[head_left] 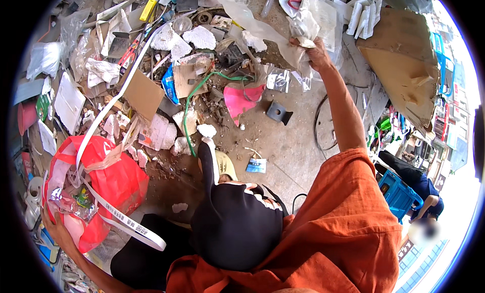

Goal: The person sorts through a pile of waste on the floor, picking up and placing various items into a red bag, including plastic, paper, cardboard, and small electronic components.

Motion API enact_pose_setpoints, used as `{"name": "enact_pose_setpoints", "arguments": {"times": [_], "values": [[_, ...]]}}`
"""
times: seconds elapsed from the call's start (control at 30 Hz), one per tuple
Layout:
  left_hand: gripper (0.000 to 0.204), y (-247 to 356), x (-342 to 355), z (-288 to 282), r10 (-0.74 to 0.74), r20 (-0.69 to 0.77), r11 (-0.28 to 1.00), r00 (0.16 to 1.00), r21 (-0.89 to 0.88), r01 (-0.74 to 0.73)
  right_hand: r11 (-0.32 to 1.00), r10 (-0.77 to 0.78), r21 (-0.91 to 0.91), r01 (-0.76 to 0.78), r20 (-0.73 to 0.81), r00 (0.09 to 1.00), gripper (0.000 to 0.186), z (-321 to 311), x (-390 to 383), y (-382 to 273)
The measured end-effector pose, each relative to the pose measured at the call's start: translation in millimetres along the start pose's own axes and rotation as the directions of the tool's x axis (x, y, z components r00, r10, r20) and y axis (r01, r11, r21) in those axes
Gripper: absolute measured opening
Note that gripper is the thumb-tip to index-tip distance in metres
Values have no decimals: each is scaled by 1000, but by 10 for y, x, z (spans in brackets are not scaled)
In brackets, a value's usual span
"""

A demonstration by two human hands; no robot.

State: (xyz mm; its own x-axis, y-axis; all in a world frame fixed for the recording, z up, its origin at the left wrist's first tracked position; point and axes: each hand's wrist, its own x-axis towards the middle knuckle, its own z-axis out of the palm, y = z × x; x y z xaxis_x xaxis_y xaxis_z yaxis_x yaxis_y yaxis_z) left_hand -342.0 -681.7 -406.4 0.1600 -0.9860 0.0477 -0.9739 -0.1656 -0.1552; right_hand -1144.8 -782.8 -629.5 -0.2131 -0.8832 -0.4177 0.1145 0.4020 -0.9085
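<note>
My right hand [317, 54] is closed around a crumpled piece of clear plastic film [304, 27] at the upper right. A long strip of the film trails from it toward the top middle. At the lower left, my left hand [59, 231] grips the side of a red plastic bag [118, 179]; the bag hides part of its fingers. The bag's mouth gapes, showing crumpled clear wrappers [81, 207] inside. A white printed strap [126, 221] loops over the bag and runs up across the litter.
Mixed litter covers the ground ahead: white foam chunks [199, 37], cardboard [143, 94], a green cord [188, 111], a pink piece [241, 102] and a bent metal bracket [279, 113]. A large cardboard box [399, 55] stands right. Beyond my right arm, a person [429, 194] bends near a blue crate [396, 192].
</note>
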Motion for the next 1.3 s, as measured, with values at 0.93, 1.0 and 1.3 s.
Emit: {"name": "enact_pose_setpoints", "arguments": {"times": [0.93,1.0,1.3], "values": [[41,182,-162,-159,-62,-83,981,995,-191,45,588,-597,-730,347,-103,795,27,1575,251,386],[40,98,-196,-170,-105,-118,967,987,-243,74,546,-649,-696,466,0,761,26,1927,165,431],[40,0,-423,-251,-238,-93,889,967,-421,178,457,-331,-743,489,368,869,109,3307,-1010,642]]}}
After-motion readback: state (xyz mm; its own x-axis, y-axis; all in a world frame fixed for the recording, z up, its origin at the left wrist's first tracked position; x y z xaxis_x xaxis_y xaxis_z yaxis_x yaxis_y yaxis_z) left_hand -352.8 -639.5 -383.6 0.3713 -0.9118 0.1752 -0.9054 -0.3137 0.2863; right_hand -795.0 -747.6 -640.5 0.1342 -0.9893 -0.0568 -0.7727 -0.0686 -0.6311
